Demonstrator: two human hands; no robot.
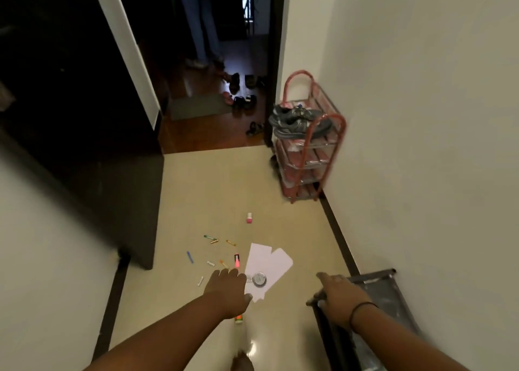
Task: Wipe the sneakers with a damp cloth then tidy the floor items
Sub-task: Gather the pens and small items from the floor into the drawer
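Rack: a red rack [306,146] stands against the right-hand wall by the doorway, wrapped in clear plastic, with grey sneakers [297,119] on its top shelf.
Floor items: white papers [269,261] lie on the pale floor [202,191] with a round metal thing [259,279] on them; small pens and markers are scattered to their left, among them a blue pen [190,257] and a pink marker [237,261]; a small pink bottle [249,218] stands farther off, towards the rack.
Doorway: more shoes [241,89] lie on the dark wood floor beyond it, and a person's legs [200,22] in jeans stand there (cut off at the top edge).
Near right: a dark low rack [373,292] leans by the wall beside the right hand.
Hard to tell: the frame is blurred, so the metal thing and the small scattered bits cannot be named surely; an orange-tipped object [238,318] peeks out under the left wrist.
Left hand: the left hand [227,289] reaches over the papers' near edge, back up, fingers bent downwards; whether they grip anything cannot be told.
Right hand: the right hand [341,297] rests on the dark rack's top bar, fingers laid over it, a black band on the wrist.
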